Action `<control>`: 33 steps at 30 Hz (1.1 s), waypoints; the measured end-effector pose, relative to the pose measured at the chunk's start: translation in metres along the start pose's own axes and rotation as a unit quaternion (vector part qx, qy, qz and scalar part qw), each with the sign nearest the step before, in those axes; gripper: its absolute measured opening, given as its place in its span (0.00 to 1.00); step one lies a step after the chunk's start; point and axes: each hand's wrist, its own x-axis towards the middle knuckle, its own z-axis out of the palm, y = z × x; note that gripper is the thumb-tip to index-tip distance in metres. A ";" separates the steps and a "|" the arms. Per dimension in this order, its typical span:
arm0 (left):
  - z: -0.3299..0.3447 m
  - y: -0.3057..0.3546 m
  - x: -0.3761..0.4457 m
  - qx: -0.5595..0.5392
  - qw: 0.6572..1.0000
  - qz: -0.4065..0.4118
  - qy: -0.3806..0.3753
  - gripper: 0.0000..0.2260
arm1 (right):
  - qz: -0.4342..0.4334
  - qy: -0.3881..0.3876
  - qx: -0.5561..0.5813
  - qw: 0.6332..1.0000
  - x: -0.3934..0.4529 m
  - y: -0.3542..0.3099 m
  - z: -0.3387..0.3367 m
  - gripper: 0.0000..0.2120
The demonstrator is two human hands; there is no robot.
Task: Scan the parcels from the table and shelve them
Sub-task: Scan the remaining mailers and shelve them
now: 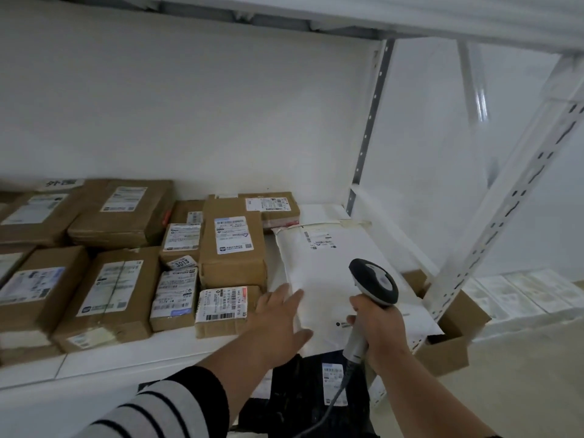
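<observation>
A large white mailer parcel [325, 267] lies flat on the white shelf [132, 355], at its right end. My left hand [278, 317] rests on the mailer's left edge with straight fingers. My right hand [376, 324] grips the handle of a grey and white barcode scanner [374, 284], whose head hangs over the mailer. Several brown cardboard parcels [232, 245] with white labels cover the shelf to the left of the mailer.
A white perforated upright [505, 213] stands at the shelf's right front corner. On the level below lie a black bag with a label [319, 390] and open cardboard boxes [455, 327]. Another shelf board runs overhead.
</observation>
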 end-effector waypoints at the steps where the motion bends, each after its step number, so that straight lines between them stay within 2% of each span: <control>1: -0.004 -0.009 -0.010 -0.003 1.000 -0.003 0.010 0.35 | 0.003 -0.015 0.002 1.000 -0.010 0.000 0.007 0.05; 8: -0.044 -0.109 -0.127 -0.039 0.994 -0.046 0.095 0.28 | -0.009 -0.139 -0.049 0.989 -0.119 0.016 0.096 0.02; 15: -0.084 -0.272 -0.315 -0.104 0.957 -0.214 0.166 0.26 | -0.019 -0.295 -0.086 0.951 -0.288 0.057 0.249 0.04; 19: -0.105 -0.359 -0.426 -0.124 0.918 -0.319 0.202 0.26 | -0.039 -0.370 -0.112 0.922 -0.390 0.086 0.333 0.07; 24: -0.115 -0.449 -0.529 -0.207 0.849 -0.417 0.251 0.26 | -0.064 -0.479 -0.181 0.857 -0.490 0.116 0.430 0.10; 28: -0.110 -0.516 -0.581 -0.266 0.792 -0.469 0.285 0.24 | -0.078 -0.545 -0.228 0.803 -0.546 0.146 0.502 0.13; 33: -0.124 -0.604 -0.615 -0.312 0.736 -0.508 0.321 0.23 | -0.070 -0.598 -0.255 0.757 -0.597 0.178 0.601 0.12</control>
